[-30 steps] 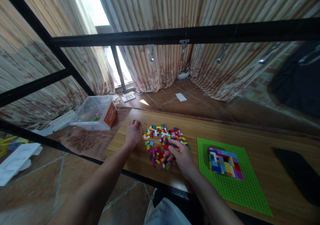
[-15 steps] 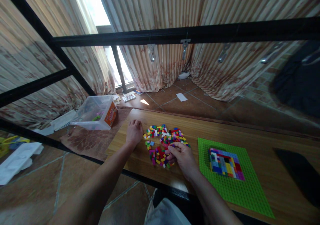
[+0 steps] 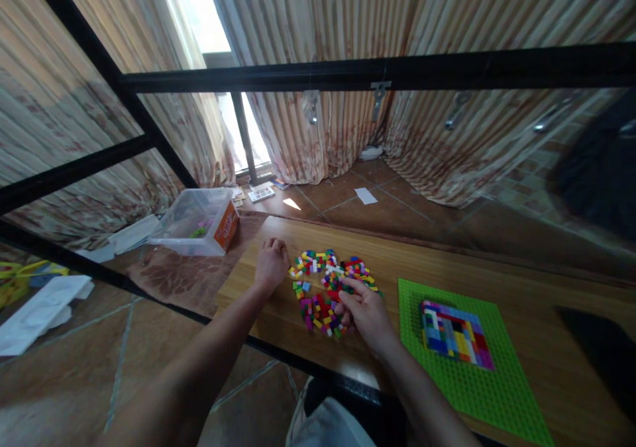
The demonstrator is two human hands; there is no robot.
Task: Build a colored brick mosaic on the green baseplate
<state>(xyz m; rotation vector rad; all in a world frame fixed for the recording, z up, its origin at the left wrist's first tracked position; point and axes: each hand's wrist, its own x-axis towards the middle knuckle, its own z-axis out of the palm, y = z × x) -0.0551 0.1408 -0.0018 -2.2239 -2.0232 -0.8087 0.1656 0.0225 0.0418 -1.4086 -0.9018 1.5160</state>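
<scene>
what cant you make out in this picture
All in the head view:
Bare right hand: fingers hide whether it grips small multicoloured plastic bricks.
Bare left hand: its back hides the palm.
Flat black object: cut off by the right edge.
Clear plastic box, orange label: lettering too small, blurred.

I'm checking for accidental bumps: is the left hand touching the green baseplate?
Apart: the head view shows loose bricks and wooden tabletop between the left hand and the green baseplate.

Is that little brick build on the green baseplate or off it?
On: the multicoloured brick build sits atop the green baseplate, whose surface shows on every side.
</scene>
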